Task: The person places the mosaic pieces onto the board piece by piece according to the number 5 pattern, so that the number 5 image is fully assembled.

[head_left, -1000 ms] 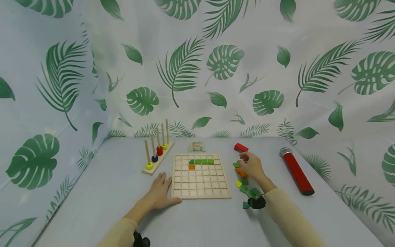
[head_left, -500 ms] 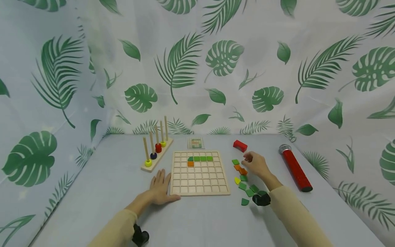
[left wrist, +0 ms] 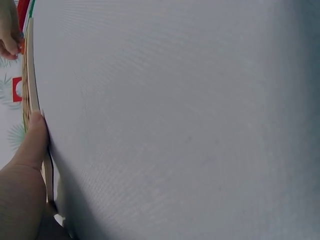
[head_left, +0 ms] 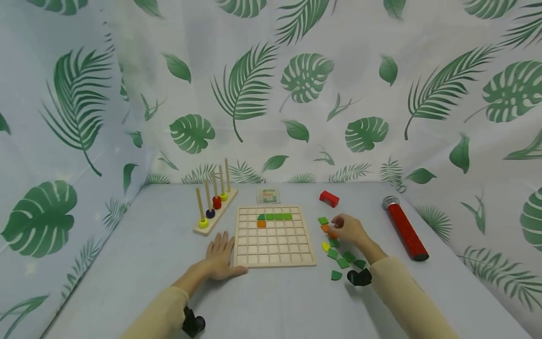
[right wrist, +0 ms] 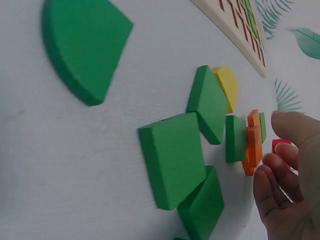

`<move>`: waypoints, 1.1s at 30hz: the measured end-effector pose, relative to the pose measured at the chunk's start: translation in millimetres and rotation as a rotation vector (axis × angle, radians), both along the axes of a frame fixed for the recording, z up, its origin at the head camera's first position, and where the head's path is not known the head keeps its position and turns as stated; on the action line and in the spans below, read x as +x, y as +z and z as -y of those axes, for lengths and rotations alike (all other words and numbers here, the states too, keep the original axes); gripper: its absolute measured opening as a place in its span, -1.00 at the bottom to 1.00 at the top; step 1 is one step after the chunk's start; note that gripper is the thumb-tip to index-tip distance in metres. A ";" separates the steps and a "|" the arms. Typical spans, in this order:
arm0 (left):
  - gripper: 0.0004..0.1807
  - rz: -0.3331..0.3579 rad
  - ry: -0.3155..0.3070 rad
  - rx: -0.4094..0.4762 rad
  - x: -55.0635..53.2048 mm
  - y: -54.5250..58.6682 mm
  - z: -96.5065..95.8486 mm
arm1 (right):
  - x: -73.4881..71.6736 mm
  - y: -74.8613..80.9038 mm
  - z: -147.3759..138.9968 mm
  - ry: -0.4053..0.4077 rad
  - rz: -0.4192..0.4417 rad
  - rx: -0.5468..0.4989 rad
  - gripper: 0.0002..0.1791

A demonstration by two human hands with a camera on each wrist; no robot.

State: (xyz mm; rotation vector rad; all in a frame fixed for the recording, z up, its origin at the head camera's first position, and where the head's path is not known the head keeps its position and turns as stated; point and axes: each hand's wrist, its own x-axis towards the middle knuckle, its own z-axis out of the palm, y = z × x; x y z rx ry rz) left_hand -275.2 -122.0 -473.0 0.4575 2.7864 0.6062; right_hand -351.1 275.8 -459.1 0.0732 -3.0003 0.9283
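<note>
My left hand [head_left: 219,262] lies spread on the table, its thumb against the lower left corner of the wooden grid board [head_left: 275,245]. In the left wrist view the thumb [left wrist: 34,142] touches the board's edge. Green tiles [head_left: 278,216] form a row on the board, with an orange tile [head_left: 261,224] below its left end. Beyond the board's right side, my right hand [head_left: 350,230] reaches to loose orange tiles [right wrist: 254,145], fingers bent. Thumb and fingers stay apart in the right wrist view, with no tile visibly pinched. Whether a fingertip touches an orange tile is unclear.
Several green tiles [head_left: 342,262] and a yellow tile [head_left: 325,246] lie near the right forearm. A peg stand [head_left: 217,215] with coloured beads stands left, a pattern card [head_left: 268,195] behind the board. Farther right are a red block [head_left: 329,198] and a red tube [head_left: 405,229].
My right hand moved slightly right, off the tiles, then came back down to the orange ones. My left hand has kept its place by the board. The view has tilted a little.
</note>
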 end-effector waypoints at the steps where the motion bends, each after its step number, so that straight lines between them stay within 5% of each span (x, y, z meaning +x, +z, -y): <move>1: 0.15 -0.002 -0.002 -0.001 -0.5 -0.1 -0.5 | 1.5 -0.7 -0.8 0.005 0.004 0.002 -0.62; 21: 0.09 -0.031 -0.020 0.048 -1.7 -0.2 2.3 | 12.3 -2.9 -7.9 0.031 -0.020 -0.019 -0.63; 33: 0.08 -0.021 -0.018 -0.011 2.1 7.1 2.8 | 11.7 1.3 -20.0 0.029 -0.142 -0.012 -0.60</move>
